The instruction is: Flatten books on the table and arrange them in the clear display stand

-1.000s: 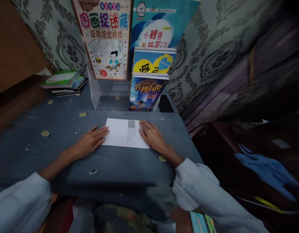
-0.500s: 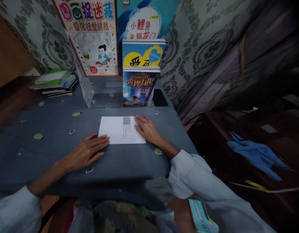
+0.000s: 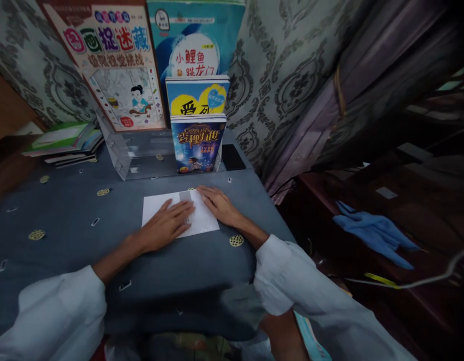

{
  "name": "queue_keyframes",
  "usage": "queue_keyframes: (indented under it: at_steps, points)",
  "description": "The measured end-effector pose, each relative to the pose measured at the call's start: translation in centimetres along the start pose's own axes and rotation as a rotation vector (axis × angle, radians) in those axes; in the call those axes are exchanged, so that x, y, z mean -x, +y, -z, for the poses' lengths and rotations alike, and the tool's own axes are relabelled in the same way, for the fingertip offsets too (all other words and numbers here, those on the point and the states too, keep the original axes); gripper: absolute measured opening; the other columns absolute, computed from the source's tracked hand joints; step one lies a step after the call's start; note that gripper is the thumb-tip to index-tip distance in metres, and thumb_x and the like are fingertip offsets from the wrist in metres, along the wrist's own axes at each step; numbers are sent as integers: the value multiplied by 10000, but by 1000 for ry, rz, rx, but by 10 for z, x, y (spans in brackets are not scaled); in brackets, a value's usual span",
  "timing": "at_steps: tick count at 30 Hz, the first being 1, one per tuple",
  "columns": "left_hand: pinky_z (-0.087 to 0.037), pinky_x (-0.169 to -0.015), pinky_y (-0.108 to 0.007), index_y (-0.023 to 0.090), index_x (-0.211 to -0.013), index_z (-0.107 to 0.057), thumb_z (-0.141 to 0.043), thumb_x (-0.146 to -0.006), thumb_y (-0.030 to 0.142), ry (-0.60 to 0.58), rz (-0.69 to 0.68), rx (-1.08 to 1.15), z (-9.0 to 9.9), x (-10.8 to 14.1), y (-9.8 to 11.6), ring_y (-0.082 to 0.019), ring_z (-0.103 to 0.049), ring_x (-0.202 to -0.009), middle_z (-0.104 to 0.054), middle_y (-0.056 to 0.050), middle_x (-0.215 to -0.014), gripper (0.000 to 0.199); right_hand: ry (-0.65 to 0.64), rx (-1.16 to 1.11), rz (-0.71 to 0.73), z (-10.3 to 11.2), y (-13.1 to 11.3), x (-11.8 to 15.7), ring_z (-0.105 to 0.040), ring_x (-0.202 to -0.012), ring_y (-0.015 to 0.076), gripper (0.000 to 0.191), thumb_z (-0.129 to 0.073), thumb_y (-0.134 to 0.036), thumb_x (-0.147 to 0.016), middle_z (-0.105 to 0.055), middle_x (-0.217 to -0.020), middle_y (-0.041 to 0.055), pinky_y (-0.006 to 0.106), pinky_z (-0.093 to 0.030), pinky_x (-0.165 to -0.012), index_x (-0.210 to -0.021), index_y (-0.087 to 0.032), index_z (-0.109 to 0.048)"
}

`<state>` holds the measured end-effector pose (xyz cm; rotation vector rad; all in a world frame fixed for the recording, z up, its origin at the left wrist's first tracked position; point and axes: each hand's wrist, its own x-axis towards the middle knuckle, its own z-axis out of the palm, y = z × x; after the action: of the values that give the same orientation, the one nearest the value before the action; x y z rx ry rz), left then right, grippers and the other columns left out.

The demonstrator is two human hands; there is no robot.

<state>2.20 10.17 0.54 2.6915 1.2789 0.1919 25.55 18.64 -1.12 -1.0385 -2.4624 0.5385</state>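
A white paper sheet or thin booklet [image 3: 203, 223], with a small grey block and fine print, lies flat on the dark blue-grey tablecloth [image 3: 149, 276]. My left hand [image 3: 164, 226] rests flat across its middle, fingers stretched out, covering most of the print. On its far right edge lies my right hand [image 3: 218, 205], also with straight fingers, close to the left fingertips but apart from them. Neither hand grips the paper.
Behind the paper, a clear acrylic stand [image 3: 121, 158] holds upright books, including a dark blue one [image 3: 197, 145]. A black phone [image 3: 233, 157] lies beside it. Stacked booklets [image 3: 62, 140] sit at far left. A blue cloth [image 3: 372, 230] lies on a dark red surface at right.
My left hand has slid from the paper's left edge to its middle, over the print. My right hand stays at the right edge. The paper now sits slightly tilted in view, which has shifted.
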Motion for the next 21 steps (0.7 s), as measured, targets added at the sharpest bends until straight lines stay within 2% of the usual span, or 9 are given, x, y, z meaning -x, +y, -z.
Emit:
queue_keyframes:
  at_steps: [3, 7, 16, 21]
  points:
    - [-223, -1252, -527, 198, -1579, -343, -230, -1062, 574, 44, 139, -61, -3, -5, -19, -256, -275, -1542, -348, -107, -1640, 649, -61, 84, -1, -1, -7, 1, -376, -1502, 245, 509, -388, -329, -1056, -457, -1571, 163, 502, -298, -1243, -1509, -110, -466]
    - [-252, -1239, -531, 184, -1581, -337, -227, -1064, 565, 75, 150, -112, -8, -6, -30, -260, -274, -1542, -356, -118, -1635, 652, -117, 188, 8, -1, -19, 13, -266, -1545, 298, 627, -468, -409, -1038, -348, -1614, 228, 535, -229, -1264, -1534, -32, -395]
    - [-258, -1235, -535, 183, -1573, -358, -270, -1062, 540, 62, 154, -113, -11, -8, -31, -259, -284, -1537, -356, -119, -1633, 630, -83, 182, 63, -1, -51, 97, -290, -1537, 292, 663, -405, -519, -1047, -352, -1623, 192, 557, -269, -1253, -1572, -116, -353]
    - [-245, -1242, -510, 221, -1555, -395, -247, -1071, 494, 53, 108, -60, -5, -9, -30, -220, -294, -1535, -381, -80, -1625, 575, -76, 151, 48, 1, -68, 120, -338, -1518, 289, 605, -457, -476, -1039, -422, -1593, 170, 576, -268, -1247, -1554, -162, -402]
